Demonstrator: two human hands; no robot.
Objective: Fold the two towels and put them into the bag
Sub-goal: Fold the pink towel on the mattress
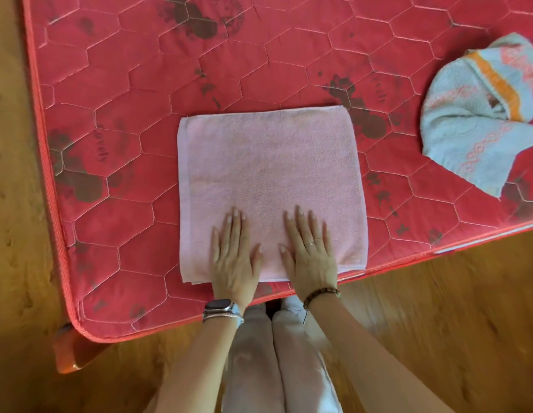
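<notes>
Likely a home bedroom: a red quilted mattress [134, 93] with hexagon stitching and dark flower prints lies on a bed whose orange wooden frame corner [70, 353] shows near left, over a brown wood-grain floor [438, 329]. A pink towel [268, 174] and a blue towel [474, 120] lie on the mattress.

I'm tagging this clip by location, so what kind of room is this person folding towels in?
Most likely a bedroom in a home: a red quilted mattress with dark flower prints sits on an orange wooden bed frame, over a brown wood-grain floor.
</notes>
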